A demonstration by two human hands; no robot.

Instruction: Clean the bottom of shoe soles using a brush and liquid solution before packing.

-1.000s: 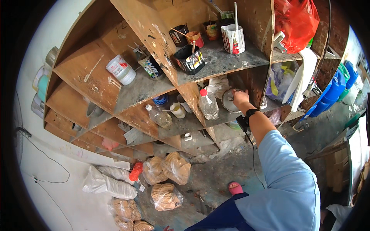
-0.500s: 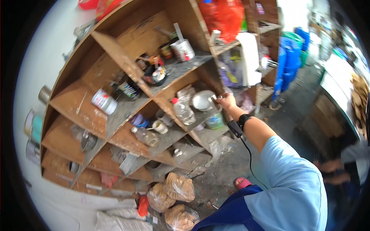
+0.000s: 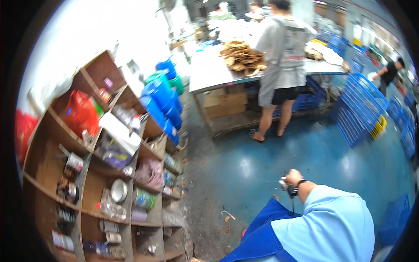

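My right hand is out in front of me above the blue floor, its fingers closed round a small pale object. A thin, light line sticks out from that object to the left; blur keeps me from telling its kind. On the same wrist sit a black band and a small black device with a cable. My left hand is not in view. On the shelf unit to the left, a white bowl stands beside a clear plastic bottle, apart from my hand.
Blue barrels stand beyond the shelves. A person in grey works at a long table piled with brown pieces. Blue crates lean at the right, and another person bends farther back. Scraps litter the floor.
My view has swung right, from the shelves to the table and blue floor. My right hand has left the shelf by the white bowl and is now over the floor.
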